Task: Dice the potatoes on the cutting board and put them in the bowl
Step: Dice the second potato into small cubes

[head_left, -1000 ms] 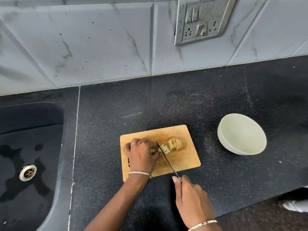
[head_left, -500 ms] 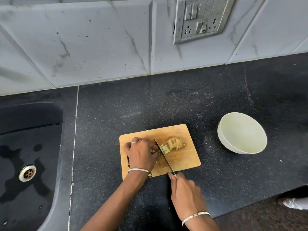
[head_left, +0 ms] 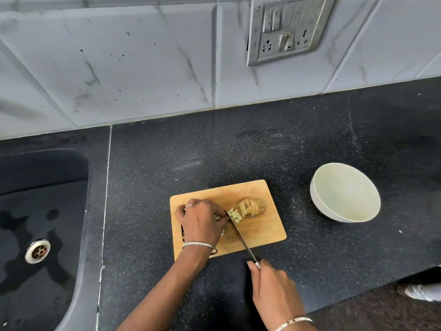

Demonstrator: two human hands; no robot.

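Observation:
A wooden cutting board (head_left: 260,232) lies on the black counter. On it sits a sliced potato piece (head_left: 251,207) with a few pale cubes (head_left: 235,215) beside it. My left hand (head_left: 202,220) curls over more potato at the board's left, fingertips against the blade. My right hand (head_left: 274,290) grips the handle of a knife (head_left: 239,235), whose blade runs diagonally across the board down into the potato by my left fingers. A white bowl (head_left: 317,194), with nothing in it, stands to the right of the board.
A dark sink (head_left: 40,225) with a metal drain lies at the left. The tiled wall with a switch plate (head_left: 285,29) stands behind. The counter's front edge runs at the lower right, with the floor beyond it.
The knife has gone back and forth in a cutting stroke; my right hand has drawn back toward me. My left hand has stayed on the potato. A few more cubes lie by the blade.

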